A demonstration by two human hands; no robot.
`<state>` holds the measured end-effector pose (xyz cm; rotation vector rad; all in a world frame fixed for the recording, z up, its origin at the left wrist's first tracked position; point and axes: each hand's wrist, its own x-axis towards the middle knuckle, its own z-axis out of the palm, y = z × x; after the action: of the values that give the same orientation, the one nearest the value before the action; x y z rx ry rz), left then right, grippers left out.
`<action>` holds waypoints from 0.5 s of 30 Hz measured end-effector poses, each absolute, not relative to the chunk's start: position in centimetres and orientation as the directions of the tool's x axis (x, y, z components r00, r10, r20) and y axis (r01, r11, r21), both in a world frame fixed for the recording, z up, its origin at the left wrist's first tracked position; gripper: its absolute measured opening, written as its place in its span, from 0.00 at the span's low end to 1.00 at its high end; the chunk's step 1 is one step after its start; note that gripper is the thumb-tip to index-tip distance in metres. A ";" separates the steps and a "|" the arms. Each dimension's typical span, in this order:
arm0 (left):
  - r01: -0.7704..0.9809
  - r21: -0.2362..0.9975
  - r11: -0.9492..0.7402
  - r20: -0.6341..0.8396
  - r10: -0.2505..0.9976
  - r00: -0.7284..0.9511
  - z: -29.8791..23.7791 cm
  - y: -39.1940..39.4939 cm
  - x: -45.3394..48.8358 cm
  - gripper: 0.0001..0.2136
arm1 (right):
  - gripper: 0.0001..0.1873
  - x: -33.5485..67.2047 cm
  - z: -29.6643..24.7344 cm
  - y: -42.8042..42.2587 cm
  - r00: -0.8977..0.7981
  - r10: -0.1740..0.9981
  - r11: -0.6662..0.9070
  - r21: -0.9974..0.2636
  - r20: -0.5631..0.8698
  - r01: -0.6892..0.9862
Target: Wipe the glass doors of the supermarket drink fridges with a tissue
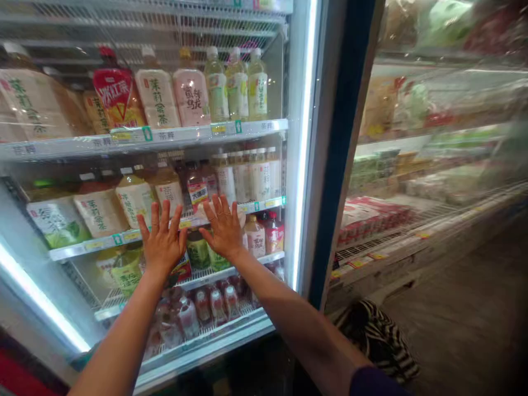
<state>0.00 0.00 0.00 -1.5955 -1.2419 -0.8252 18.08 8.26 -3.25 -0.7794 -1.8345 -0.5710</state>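
Both arms reach forward into the middle of the view, toward a lit drinks fridge [303, 165]. My left hand [162, 242] is open, palm forward and fingers spread, in front of the middle shelf's edge [124, 237]. Close beside it, my right hand [225, 230] is also open with fingers apart. Neither one holds anything. Whether the palms touch a glass door or hang in the air, I cannot tell. Behind the fingers stand a dark bottle with a red and yellow label [198, 190] and a tea bottle [169, 187]. Green-labelled bottles [200, 253] below are partly hidden.
Large tea bottles [157, 93] and a red-wrapped bottle [115, 91] line the upper shelf. Small bottles [216, 305] lie or stand on the bottom rack. An open chilled display [412, 165], blurred, runs along the right. A black-and-white striped item [383, 341] sits low at its foot.
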 end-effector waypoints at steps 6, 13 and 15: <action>0.973 -0.211 -0.098 0.910 0.343 0.232 -0.2 0.2 0.4 0.35 | 0.42 18.8 3.7 9.3 -0.214 0.219 0.694 0.003 0.952 0.720; 0.966 -0.250 -0.060 0.911 0.323 0.256 -0.4 0.2 0.4 0.35 | 0.40 19.3 -2.3 8.6 -0.199 0.129 0.694 0.055 0.971 0.717; 0.963 -0.268 -0.040 0.909 0.320 0.266 -0.4 0.2 0.4 0.35 | 0.42 19.7 -0.6 9.1 -0.215 0.123 0.687 0.073 0.969 0.723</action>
<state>0.45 0.20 -0.40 -1.5571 -1.2292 -0.8240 19.72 9.09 -0.58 -0.6822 -1.7266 -0.6372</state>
